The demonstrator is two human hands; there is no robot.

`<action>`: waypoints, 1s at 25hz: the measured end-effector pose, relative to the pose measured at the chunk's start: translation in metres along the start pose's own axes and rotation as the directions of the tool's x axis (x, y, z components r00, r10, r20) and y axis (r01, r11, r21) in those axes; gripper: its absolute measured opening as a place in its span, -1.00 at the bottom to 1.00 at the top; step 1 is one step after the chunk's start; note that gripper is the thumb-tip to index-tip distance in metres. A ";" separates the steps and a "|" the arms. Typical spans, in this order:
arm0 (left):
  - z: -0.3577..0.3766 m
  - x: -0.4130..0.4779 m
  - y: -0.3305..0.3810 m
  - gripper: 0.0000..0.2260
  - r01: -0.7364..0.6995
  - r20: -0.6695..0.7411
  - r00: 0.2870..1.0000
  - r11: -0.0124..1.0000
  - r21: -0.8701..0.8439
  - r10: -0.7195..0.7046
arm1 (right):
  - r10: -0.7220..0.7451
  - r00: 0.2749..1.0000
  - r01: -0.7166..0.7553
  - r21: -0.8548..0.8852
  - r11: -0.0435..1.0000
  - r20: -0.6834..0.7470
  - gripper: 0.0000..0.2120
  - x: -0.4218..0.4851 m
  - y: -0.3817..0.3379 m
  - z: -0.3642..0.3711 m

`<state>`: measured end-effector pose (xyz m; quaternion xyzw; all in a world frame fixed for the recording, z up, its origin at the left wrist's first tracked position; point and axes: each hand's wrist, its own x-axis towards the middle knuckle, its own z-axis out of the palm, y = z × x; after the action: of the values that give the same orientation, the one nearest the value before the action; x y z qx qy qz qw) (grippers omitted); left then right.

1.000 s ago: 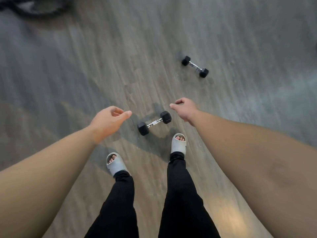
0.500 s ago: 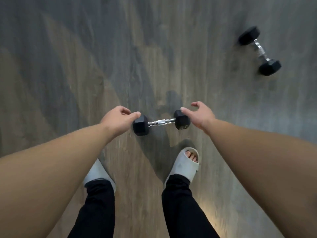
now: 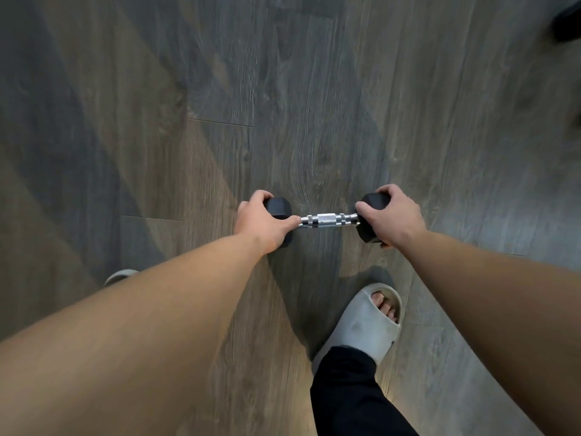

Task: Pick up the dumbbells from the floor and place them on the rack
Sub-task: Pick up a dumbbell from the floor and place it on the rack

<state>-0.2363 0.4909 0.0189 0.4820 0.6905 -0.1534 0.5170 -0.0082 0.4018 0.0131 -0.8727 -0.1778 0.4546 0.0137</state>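
Note:
A small dumbbell [image 3: 327, 220] with black hex heads and a knurled chrome handle lies across the wooden floor just ahead of my feet. My left hand [image 3: 262, 220] wraps over its left head, thumb reaching onto the handle. My right hand [image 3: 391, 215] clasps the right head from above. The handle between my hands is bare. A second dumbbell [image 3: 567, 25] shows only as a dark blurred shape at the top right edge. No rack is in view.
Grey-brown plank floor [image 3: 283, 89] fills the view. My right foot in a grey slide sandal [image 3: 364, 328] stands just behind the dumbbell. The toe of the left sandal [image 3: 121, 276] peeks out under my left forearm.
Both hands went from hovering beside the dumbbell's ends to closing over its two heads. The view dropped closer to the floor, and the second dumbbell slid to the top right edge.

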 end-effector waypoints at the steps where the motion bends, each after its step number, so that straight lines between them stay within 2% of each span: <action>1: -0.003 -0.001 0.000 -0.41 -0.020 -0.005 1.000 1.000 0.014 0.020 | -0.001 1.000 0.001 0.003 1.000 0.000 -0.50 -0.003 -0.003 -0.001; 4: -0.026 -0.007 -0.001 -0.45 -0.043 -0.047 0.998 0.998 0.046 0.045 | 0.025 0.999 -0.026 0.024 0.999 0.025 -0.52 -0.023 -0.023 -0.001; 7: -0.079 -0.026 -0.002 -0.47 -0.025 -0.085 0.996 0.998 0.056 0.030 | 0.045 0.995 -0.051 0.059 0.997 0.089 -0.47 -0.059 -0.065 -0.006; 12: -0.207 -0.089 0.004 -0.30 0.033 -0.137 0.990 0.999 0.039 -0.027 | 0.034 0.977 -0.067 0.154 0.986 0.209 -0.39 -0.156 -0.161 -0.037; 16: -0.325 -0.183 0.008 -0.34 0.006 -0.231 0.973 1.000 -0.007 -0.007 | -0.076 0.974 0.044 0.149 0.988 0.212 -0.36 -0.265 -0.252 -0.078; 19: -0.418 -0.269 0.006 -0.23 -0.026 -0.336 0.942 0.999 -0.019 0.018 | -0.163 0.966 0.130 0.170 0.977 0.200 -0.35 -0.365 -0.319 -0.105; 25: -0.599 -0.420 -0.011 -0.21 -0.104 -0.451 0.888 0.994 -0.009 0.089 | -0.266 0.944 0.216 0.244 0.945 0.196 -0.32 -0.564 -0.429 -0.122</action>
<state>-0.5842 0.6974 0.6284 0.5297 0.7689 -0.0005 0.3581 -0.3337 0.6381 0.6092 -0.7798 -0.2330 0.5625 0.1455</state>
